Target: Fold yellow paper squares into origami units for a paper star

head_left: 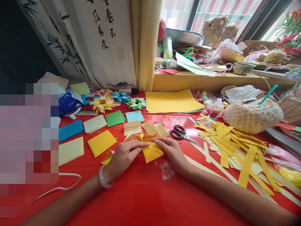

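A folded yellow paper (152, 153) with crease lines is held over the red table between my two hands. My left hand (124, 153), with a beaded bracelet at the wrist, pinches its upper left edge. Thumb and fingers of my right hand (171, 152) close on its upper right corner. Small folded yellow pieces (107, 157) lie beside and behind my left hand. Cream paper pieces (132, 127) rest just beyond the fingers. Black-handled scissors (180, 133) lie beyond my right hand.
Stacks of blue (70, 130), green (115, 118) and yellow paper (102, 143) sit at the left. Folded paper stars (102, 103) and yellow sheets (174, 101) lie at the back. Yellow strips (235, 147) and a net-wrapped fruit (252, 116) crowd the right. A white cable (63, 188) curves at lower left.
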Available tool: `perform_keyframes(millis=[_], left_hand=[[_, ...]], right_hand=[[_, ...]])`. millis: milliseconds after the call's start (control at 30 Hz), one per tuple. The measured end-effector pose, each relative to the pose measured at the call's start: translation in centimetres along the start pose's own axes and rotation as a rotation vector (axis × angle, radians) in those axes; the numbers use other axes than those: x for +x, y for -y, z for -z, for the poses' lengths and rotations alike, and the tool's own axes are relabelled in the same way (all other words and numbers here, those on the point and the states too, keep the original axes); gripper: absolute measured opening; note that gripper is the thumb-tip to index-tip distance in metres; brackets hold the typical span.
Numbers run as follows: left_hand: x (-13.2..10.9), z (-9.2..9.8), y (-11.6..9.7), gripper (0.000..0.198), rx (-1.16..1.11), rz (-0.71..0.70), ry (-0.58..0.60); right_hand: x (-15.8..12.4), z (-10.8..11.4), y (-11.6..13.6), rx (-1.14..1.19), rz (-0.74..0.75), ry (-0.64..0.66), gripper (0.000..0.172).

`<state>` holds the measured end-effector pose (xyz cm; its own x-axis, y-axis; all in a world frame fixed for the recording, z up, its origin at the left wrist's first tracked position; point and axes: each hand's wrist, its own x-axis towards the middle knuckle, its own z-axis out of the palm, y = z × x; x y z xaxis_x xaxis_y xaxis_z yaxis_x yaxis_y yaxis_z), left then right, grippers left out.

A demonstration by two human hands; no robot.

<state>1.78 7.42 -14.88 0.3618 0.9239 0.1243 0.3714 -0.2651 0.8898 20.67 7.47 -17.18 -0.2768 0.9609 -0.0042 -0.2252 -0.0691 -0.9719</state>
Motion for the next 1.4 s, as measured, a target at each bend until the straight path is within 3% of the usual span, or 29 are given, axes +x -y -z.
perform_keyframes(millis=[167,300,500,733,1067,1400], left_hand=[[-0.1,0.0,-0.2,0.023,0.005,-0.031,0.034],[-0.1,-0.1,-0.3,0.023,-0.099,0.065,0.021],[0.4,-0.4,0.7,0.024,-0.183,0.189,0.138],[0.7,-0.3,0.3,0.015,-0.29,0.201,-0.005],[0.2,0.2,-0.5,0.025,-0.303,0.18,0.093],[0.6,-0.1,-0.1,0.019,-0.21,0.154,-0.01]], right_hand=[[0.0,-0.1,0.1,-0.052,0.008,0.011,0.017],[0.0,0.0,-0.2,-0.075,0.023,0.051,0.016],[0.0,-0.3,0.1,-0.095,0.033,0.075,0.016],[-0.1,-0.5,0.6,-0.031,0.011,0.098,0.028],[0.2,-0.4,-0.1,0.065,0.066,0.058,0.024],[0.1,-0.5,0.3,-0.034,0.017,0.074,0.024]])
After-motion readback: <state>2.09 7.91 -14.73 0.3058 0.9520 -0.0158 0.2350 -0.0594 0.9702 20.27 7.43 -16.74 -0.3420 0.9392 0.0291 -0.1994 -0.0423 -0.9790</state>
